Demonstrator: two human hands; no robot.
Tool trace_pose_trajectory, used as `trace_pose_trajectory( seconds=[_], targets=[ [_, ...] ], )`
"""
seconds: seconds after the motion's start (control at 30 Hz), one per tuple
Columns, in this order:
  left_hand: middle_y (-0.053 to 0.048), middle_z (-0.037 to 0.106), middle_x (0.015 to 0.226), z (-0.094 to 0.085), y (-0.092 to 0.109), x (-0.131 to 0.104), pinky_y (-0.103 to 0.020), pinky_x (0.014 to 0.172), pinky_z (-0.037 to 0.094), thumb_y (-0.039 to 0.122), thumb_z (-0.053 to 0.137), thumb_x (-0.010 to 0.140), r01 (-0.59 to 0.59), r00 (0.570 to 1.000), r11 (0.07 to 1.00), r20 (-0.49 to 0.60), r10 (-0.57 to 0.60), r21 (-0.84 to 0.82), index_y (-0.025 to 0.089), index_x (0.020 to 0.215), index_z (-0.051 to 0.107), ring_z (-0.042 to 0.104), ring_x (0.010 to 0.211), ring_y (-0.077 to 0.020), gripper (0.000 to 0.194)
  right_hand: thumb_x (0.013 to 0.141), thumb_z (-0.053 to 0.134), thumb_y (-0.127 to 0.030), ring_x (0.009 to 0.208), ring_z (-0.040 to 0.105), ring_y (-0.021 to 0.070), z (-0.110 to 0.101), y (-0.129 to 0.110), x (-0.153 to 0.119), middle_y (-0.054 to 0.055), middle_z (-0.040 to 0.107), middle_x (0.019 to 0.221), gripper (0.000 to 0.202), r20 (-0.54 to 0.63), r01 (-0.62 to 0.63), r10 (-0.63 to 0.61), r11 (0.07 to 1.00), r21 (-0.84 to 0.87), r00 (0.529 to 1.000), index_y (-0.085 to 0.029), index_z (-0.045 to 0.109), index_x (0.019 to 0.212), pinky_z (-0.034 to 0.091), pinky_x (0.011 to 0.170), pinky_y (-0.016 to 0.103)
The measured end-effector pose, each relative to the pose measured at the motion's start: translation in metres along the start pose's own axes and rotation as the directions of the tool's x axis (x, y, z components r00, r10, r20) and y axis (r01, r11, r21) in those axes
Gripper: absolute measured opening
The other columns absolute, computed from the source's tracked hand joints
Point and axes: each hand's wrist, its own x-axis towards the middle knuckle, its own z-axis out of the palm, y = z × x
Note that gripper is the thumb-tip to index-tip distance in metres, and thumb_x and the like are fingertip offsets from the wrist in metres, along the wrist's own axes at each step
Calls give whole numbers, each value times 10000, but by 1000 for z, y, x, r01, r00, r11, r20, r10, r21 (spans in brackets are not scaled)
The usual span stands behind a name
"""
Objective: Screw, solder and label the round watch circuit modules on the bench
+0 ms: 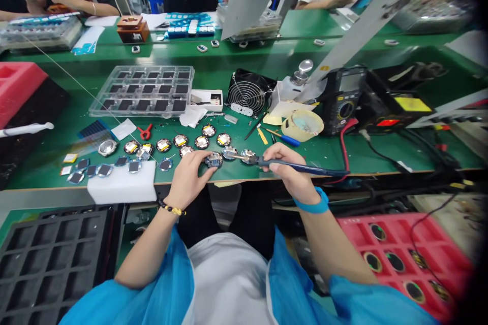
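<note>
My left hand (189, 176) pinches a small round circuit assembly (214, 160) between thumb and fingers at the bench's front edge. My right hand (288, 170) is closed around a soldering iron (305, 167), whose thin metal tip points left over a neighbouring round assembly (230, 153). Whether the tip touches it, I cannot tell. Another round assembly (248, 156) lies partly under the iron. Behind my left hand sit several more round assemblies (180, 140) with pale and yellow parts. Small dark square modules (104, 170) lie farther left, some on a white foam block (122, 188).
A clear compartment tray (141, 90), a fan (249, 92), a yellowish tub (303, 125) and a multimeter (345, 99) stand behind my hands. Red pliers (145, 132) lie at left. Black (53, 259) and red (427, 244) trays flank my lap. Other people work across the bench.
</note>
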Motion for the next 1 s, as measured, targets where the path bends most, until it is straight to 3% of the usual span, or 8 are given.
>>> trace_pose_trajectory(
  seconds=[0.37,1.0],
  targets=[
    [-95,739,1202,-1,0,0,-442,1013,578,277,751,962,-5,1000,1000,8,5,1,213,1271,626,705,1123,-266,339,835,709,-290,702,528,191,10,-3,12,21,587,766,80,53,-13,15,999,-47,998,-224,710,880,350,594,309],
    [-93,736,1230,0,-1,0,-445,1033,568,257,745,964,-21,1000,1000,9,21,-11,217,1276,613,697,1157,-268,342,799,692,-282,689,520,191,12,-2,15,17,590,758,84,62,-24,28,998,-62,998,-219,711,851,346,614,320]
  ],
)
